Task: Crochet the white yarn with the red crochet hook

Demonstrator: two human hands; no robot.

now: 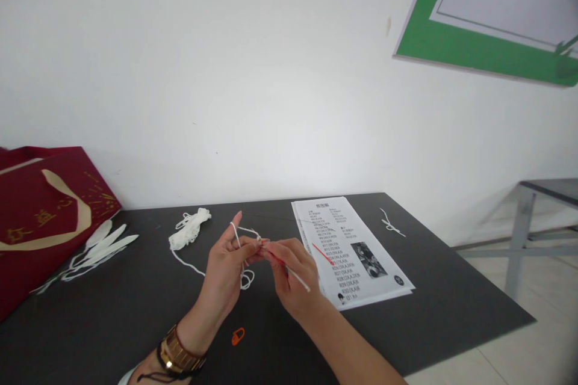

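Both my hands meet above the dark table. My left hand [228,264] has its index finger raised with white yarn [247,230] looped over it, while its thumb and other fingers pinch the yarn work, mostly hidden by the fingers. My right hand [293,274] is closed on a thin red crochet hook [276,258], whose tip is at the yarn beside my left thumb. A pale, narrow end sticks out below my right fingers; whether it is yarn or the hook's shaft I cannot tell. The yarn runs back to a loose white skein [192,228] behind my left hand.
Printed sheets [379,286] lie right of my hands, with a thin red stick [323,254] on them. An orange stitch marker [238,335] lies in front. White yarn pieces [102,249] and a dark red bag [49,210] are left; a small yarn knot [392,224] is far right.
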